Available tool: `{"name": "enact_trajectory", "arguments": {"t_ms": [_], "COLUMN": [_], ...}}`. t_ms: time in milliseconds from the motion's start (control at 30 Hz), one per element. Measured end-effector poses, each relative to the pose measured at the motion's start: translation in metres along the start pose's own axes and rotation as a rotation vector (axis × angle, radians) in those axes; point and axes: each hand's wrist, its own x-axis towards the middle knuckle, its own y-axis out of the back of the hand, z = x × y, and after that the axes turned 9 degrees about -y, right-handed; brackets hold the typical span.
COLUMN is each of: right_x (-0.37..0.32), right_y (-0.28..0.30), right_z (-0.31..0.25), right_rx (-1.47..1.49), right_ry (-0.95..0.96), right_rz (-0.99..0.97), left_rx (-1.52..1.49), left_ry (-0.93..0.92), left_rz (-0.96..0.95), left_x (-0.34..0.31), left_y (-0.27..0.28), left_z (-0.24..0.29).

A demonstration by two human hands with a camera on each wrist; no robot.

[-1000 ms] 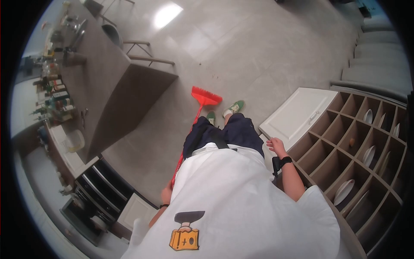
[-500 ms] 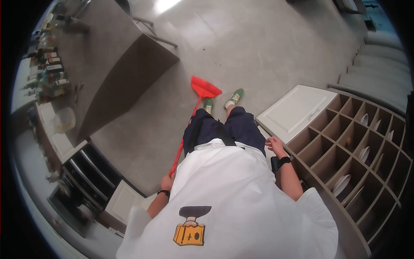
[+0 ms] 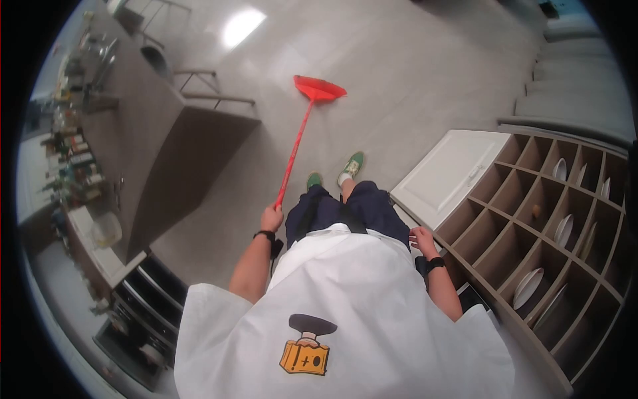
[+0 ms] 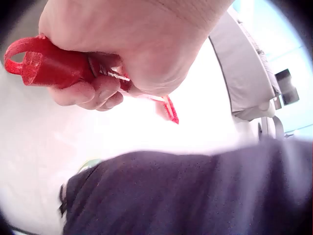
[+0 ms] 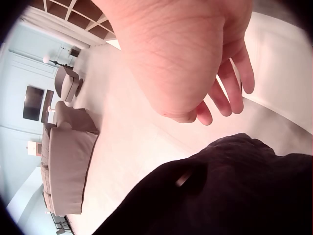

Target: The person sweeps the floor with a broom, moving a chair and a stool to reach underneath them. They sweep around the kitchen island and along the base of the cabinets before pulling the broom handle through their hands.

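My left hand (image 3: pixel 272 217) grips a red broom (image 3: pixel 296 146) near the top of its handle. In the left wrist view the fingers of that hand (image 4: pixel 132 44) curl round the handle, and its end cap with a hanging loop (image 4: pixel 54 63) sticks out past the fist. The broom's red head (image 3: pixel 320 89) is on the grey floor, out in front of the green shoes (image 3: pixel 352 163). Beside the right thigh hangs my right hand (image 3: pixel 423 241), holding nothing. Its fingers dangle loosely bent in the right wrist view, near the dark shorts (image 5: pixel 234 181).
On the right stands a compartment shelf (image 3: pixel 512 219) with several plates, beside a white cabinet door (image 3: pixel 452 176). A grey island counter (image 3: pixel 193 146) with bottles is on the left, stools (image 3: pixel 212 100) beyond it. A sofa (image 5: pixel 71 166) shows in the right wrist view.
The broom head has moved forward, away from the shoes. My left hand has come forward from beside the shirt, bringing the handle with it. The right hand stays by the thigh.
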Motion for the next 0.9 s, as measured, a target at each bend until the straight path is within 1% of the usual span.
{"name": "enact_trajectory", "arguments": {"t_ms": [67,133,167,200,233,300,333,367,400,433,500,533,567,600,633,667,700,767,800,900], "right_x": [0.002,-0.001,0.004,0.014,0.020,0.023,0.028,0.036,0.044,0.050,0.068,0.080,0.089,0.097,0.106,0.117,0.129,0.145,0.145,0.153], "right_y": [0.011,0.021,0.026,0.032,0.040,0.045,0.047,0.048,0.049,0.051,0.053,0.054,0.055,0.055,0.057,0.058,0.059,0.062,0.063,0.067], "right_z": [-0.008,-0.012,-0.009,-0.004,-0.001,-0.005,-0.006,-0.008,-0.012,-0.015,-0.028,-0.035,-0.041,-0.052,-0.063,-0.073,-0.082,-0.104,-0.118,-0.152], "right_rx": [0.042,0.041,0.048,0.064,0.077,0.082,0.061,0.043,0.042,-0.003,-0.057,-0.071,-0.088,-0.108,-0.128,-0.115,-0.101,-0.141,-0.128,-0.156], "right_ry": [0.020,0.052,0.051,0.072,0.095,0.110,0.093,0.075,0.078,0.066,0.062,0.038,0.011,0.005,0.006,0.030,0.053,0.077,0.070,0.072], "right_rz": [0.013,0.065,0.072,0.073,0.072,0.072,0.065,0.054,0.037,0.005,-0.048,-0.070,-0.091,-0.106,-0.124,-0.136,-0.149,-0.190,-0.178,-0.179], "left_rx": [0.036,0.016,-0.021,-0.040,-0.127,-0.195,-0.213,-0.225,-0.234,-0.228,-0.260,-0.237,-0.250,-0.249,-0.242,-0.232,-0.184,-0.232,-0.207,-0.298], "left_ry": [-0.050,-0.019,0.019,-0.030,0.007,0.022,-0.009,-0.039,-0.058,-0.051,-0.219,-0.012,0.131,0.045,0.085,0.075,0.104,0.126,0.208,0.283], "left_rz": [0.029,-0.047,-0.045,0.000,-0.044,-0.064,-0.055,-0.045,-0.005,-0.002,0.076,0.001,-0.030,0.078,0.087,0.101,0.096,0.154,0.110,0.123], "left_x": [0.067,0.128,0.155,0.172,0.168,0.168,0.161,0.149,0.121,0.098,0.060,0.009,-0.024,-0.048,-0.079,-0.114,-0.152,-0.206,-0.228,-0.262], "left_y": [0.004,0.022,0.027,0.033,0.051,0.060,0.062,0.064,0.069,0.071,0.052,0.071,0.070,0.048,0.037,0.032,0.040,0.021,0.023,-0.016], "left_z": [0.043,0.101,0.122,0.144,0.179,0.199,0.199,0.193,0.196,0.188,0.127,0.151,0.141,0.093,0.064,0.047,0.064,0.025,0.033,-0.012]}}
